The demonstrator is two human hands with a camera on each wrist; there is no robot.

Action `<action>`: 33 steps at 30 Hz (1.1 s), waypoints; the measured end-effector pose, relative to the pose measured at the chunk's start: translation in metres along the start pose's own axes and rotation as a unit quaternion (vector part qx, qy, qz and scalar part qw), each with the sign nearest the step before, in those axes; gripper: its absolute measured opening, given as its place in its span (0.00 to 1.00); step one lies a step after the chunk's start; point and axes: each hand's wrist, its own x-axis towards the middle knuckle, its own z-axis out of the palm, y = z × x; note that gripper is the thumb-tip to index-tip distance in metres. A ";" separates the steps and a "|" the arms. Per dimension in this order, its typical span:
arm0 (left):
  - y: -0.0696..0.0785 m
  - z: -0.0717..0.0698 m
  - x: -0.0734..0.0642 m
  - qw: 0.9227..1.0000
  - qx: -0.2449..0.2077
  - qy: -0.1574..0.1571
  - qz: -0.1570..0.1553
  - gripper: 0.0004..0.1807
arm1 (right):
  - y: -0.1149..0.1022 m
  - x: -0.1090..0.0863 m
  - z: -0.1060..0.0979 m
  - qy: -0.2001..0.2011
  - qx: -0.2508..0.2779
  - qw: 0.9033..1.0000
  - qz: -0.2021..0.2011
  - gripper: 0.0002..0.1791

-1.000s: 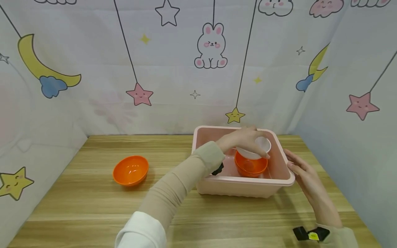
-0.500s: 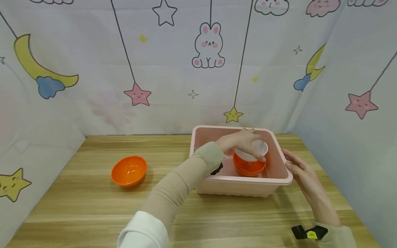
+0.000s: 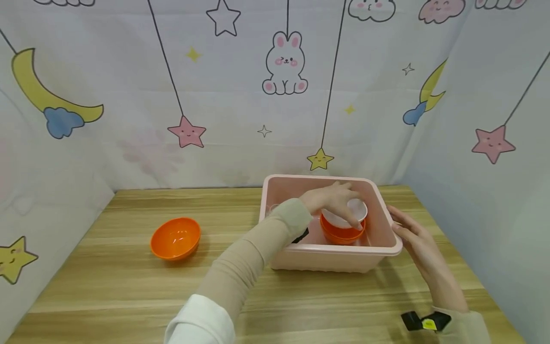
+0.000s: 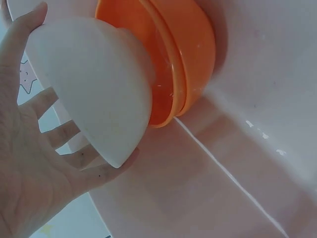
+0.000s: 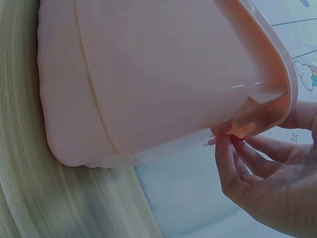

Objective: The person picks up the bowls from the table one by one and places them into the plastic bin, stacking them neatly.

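My left hand [image 3: 333, 198] reaches into the pink bin [image 3: 322, 258] and holds a white bowl [image 4: 94, 84] by its edge, thumb and fingers spread round the rim. Tilted, the white bowl sits partly inside the nested orange bowls [image 4: 193, 54] on the bin's floor. At the bin's right side my right hand [image 3: 418, 239] grips the rim; in the right wrist view, fingers [image 5: 230, 158] curl under the lip and the thumb lies at its outer edge. Another orange bowl [image 3: 175, 239] stands upright on the table to the left.
The wooden table [image 3: 129, 296] runs back to a white curtain [image 3: 232, 95] printed with stars and a rabbit. A curved clear rim [image 3: 273, 207] shows inside the bin's left end, partly behind my left sleeve [image 3: 240, 263].
The white bowl has sunk slightly lower into the orange bowls, with my left hand still on it. My right hand stays at the bin's rim. The whole head view has shifted a little.
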 end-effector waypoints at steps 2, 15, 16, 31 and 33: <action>-0.001 0.001 0.000 1.000 0.005 -0.004 -0.001 0.41 | 0.001 0.000 0.001 -0.001 0.002 1.000 0.000 0.29; 0.001 0.007 0.012 0.997 0.063 -0.043 0.021 0.45 | 0.001 0.001 0.001 0.002 -0.009 1.000 0.010 0.29; 0.001 0.008 0.013 0.997 0.064 -0.045 0.018 0.46 | 0.001 0.001 0.001 0.002 -0.011 1.000 0.012 0.29; 0.006 0.010 0.010 0.994 0.074 -0.076 -0.006 0.46 | 0.002 0.002 0.000 0.000 -0.006 1.000 0.003 0.28; 0.007 0.009 0.009 0.994 0.071 -0.078 -0.009 0.45 | 0.001 0.002 0.000 0.004 -0.014 1.000 0.011 0.29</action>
